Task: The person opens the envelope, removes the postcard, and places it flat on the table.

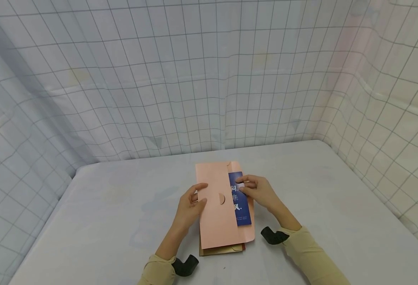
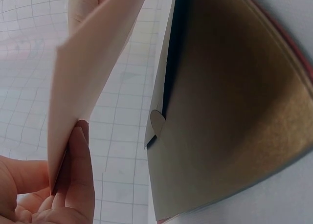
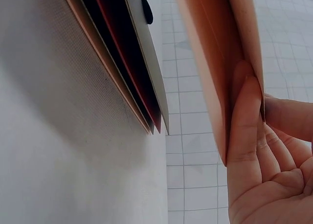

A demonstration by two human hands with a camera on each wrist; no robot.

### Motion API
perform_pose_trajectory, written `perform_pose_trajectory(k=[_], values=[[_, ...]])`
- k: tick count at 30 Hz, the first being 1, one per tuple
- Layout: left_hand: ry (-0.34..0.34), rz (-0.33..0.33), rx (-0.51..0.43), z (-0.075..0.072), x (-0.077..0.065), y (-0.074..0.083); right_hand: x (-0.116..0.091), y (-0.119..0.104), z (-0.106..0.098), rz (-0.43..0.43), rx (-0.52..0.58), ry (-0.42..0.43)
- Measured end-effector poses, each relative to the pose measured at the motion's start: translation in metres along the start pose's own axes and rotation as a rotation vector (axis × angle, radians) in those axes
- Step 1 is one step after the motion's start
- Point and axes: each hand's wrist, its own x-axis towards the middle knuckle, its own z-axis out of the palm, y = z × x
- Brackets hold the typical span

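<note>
A pink paper sleeve with a half-round cut in its front is raised above the table in the head view. Out of its right side shows a dark blue card with white writing. At the sleeve's left edge, my left hand pinches the paper between thumb and fingers. My right hand pinches the blue card's right edge. In the right wrist view, a finger reaches between the paper layers, with the thumb outside. The card's inner part is hidden by the sleeve.
Beneath the sleeve, a gold sleeve tops a stack on the white table. The right wrist view shows several layered edges, one a red sheet. A grid-patterned cloth hangs behind and along both sides.
</note>
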Motion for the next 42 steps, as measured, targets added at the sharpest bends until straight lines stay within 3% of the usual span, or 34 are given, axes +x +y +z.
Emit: perform_pose_trajectory(k=[25,33,42], values=[[-0.015,0.012,-0.023,-0.0011,0.0002,-0.0004,0.0007,0.0035,0.0,0.0,-0.003,0.002],[-0.046,0.096,0.004,-0.003,-0.0004,-0.0043,0.0011,0.0047,-0.0001,0.002,-0.004,0.007],[-0.025,0.035,-0.007,-0.0014,-0.0011,0.0011,0.0009,0.0025,-0.0011,0.004,-0.002,0.011]])
